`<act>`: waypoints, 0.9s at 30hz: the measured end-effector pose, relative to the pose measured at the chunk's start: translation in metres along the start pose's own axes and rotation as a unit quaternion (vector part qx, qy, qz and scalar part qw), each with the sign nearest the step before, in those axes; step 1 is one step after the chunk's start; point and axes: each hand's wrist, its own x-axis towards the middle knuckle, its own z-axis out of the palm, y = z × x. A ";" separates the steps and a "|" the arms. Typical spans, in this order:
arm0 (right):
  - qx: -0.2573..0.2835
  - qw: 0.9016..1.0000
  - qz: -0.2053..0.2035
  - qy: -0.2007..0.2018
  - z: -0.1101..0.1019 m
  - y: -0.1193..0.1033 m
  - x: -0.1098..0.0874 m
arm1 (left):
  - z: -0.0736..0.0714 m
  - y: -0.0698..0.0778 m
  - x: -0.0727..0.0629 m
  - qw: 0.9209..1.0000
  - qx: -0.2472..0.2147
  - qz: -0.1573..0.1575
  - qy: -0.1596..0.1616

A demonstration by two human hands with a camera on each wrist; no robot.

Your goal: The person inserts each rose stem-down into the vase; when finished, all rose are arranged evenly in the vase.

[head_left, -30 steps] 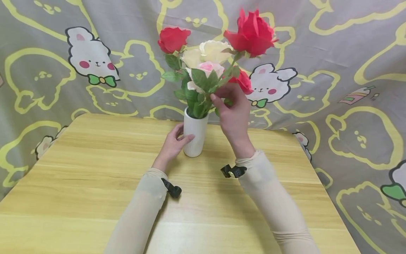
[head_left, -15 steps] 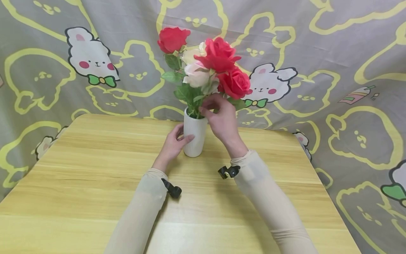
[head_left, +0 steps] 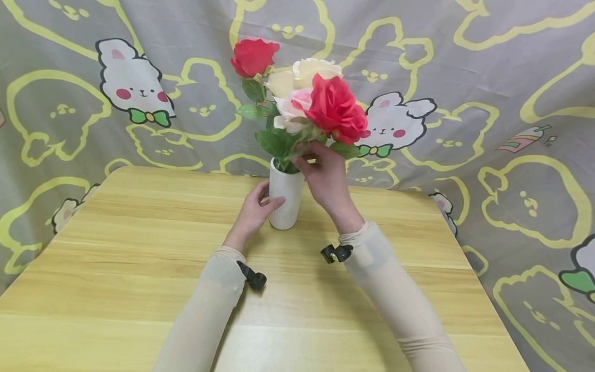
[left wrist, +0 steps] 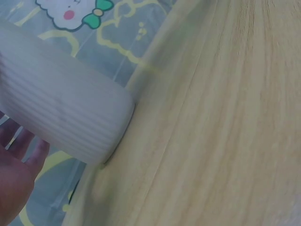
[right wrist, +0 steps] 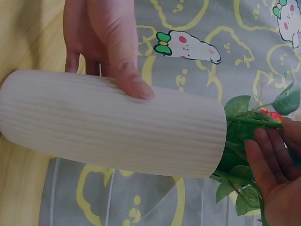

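A white ribbed vase stands upright on the wooden table, filled with artificial roses. My left hand grips its left side, thumb across the front and fingers round the back. At the vase mouth, my right hand pinches a green stem that runs down inside the rim. A large red rose tops that stem and overlaps another red bloom behind it. Cream roses, a pale pink rose and a taller red rose on the left fill the rest of the bunch.
The wooden table ends just behind the vase. A grey curtain with yellow outlines and white rabbits hangs along the back and sides. Black wrist cameras sit on both beige sleeves.
My right hand has come down and left with the red rose, its stem sinking into the vase and its bloom lowering among the others. The left hand and vase stay put.
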 end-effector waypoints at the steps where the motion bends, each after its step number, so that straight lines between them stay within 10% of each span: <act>1: 0.000 1.000 -0.004 -0.001 0.000 0.000 0.000 | 0.000 0.000 0.000 1.000 -0.001 0.001 0.000; 10: -0.075 0.995 -0.027 -0.062 -0.001 0.002 -0.001 | -0.002 -0.015 0.006 1.000 -0.007 0.010 -0.001; 27: -0.027 0.998 -0.004 -0.049 -0.001 0.000 0.000 | -0.003 -0.033 0.013 1.000 0.009 0.002 0.005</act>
